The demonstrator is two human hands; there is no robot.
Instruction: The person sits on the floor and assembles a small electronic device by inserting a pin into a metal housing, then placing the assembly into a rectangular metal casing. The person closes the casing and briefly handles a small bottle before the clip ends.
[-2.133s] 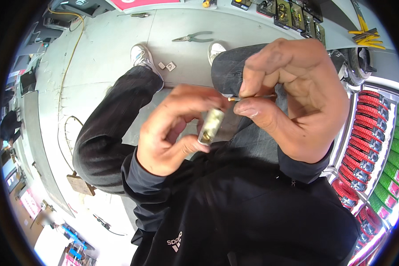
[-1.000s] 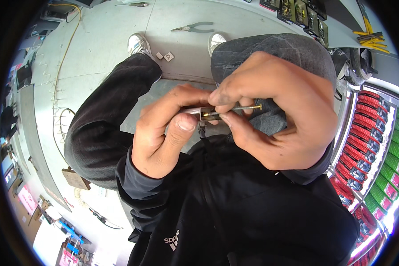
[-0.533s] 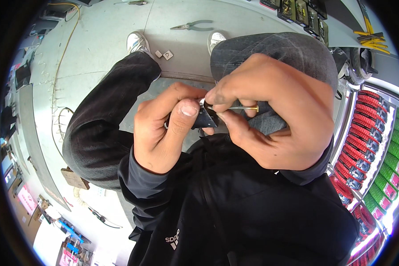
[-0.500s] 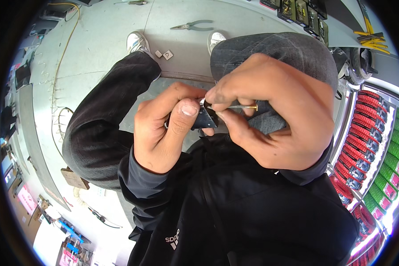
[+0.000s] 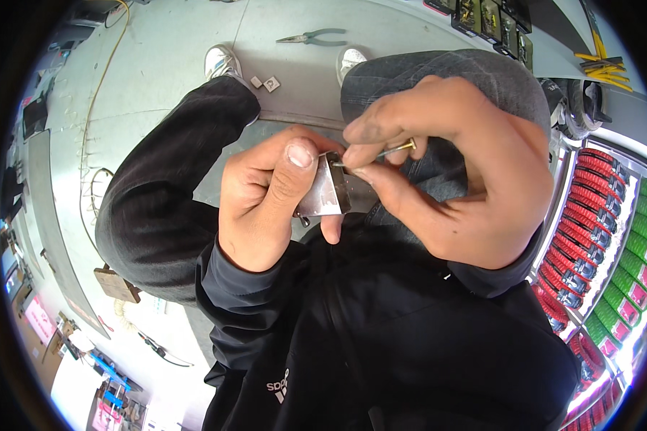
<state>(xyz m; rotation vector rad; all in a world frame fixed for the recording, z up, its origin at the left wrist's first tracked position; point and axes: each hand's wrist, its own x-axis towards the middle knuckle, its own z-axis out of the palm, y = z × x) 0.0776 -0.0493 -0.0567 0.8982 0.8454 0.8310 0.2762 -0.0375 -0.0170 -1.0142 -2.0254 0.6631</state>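
Note:
My left hand (image 5: 259, 205) is closed on a small metal block (image 5: 323, 192), which has a shiny flat face and a dark side turned to the right. Its thumb presses along the top edge and one fingertip shows below. Between the thumb and fingers of my right hand (image 5: 482, 176) is a thin metal pin (image 5: 397, 150) with a brass-coloured head, pointing up and to the right. The pin's other end reaches the dark side of the block near its upper corner; whether it sits inside a hole I cannot make out. Both hands are above my lap.
Pliers (image 5: 313, 37) lie on the grey floor beyond my shoes, with two small pale square pieces (image 5: 270, 84) nearer. Trays of small parts (image 5: 478, 21) stand at the far right. Red coiled hoses (image 5: 589, 208) and green ones (image 5: 629, 266) hang on a rack to the right.
The block has tilted in my left hand, so its shiny face now shows. The pin's brass end has swung upward as my right hand shifted slightly.

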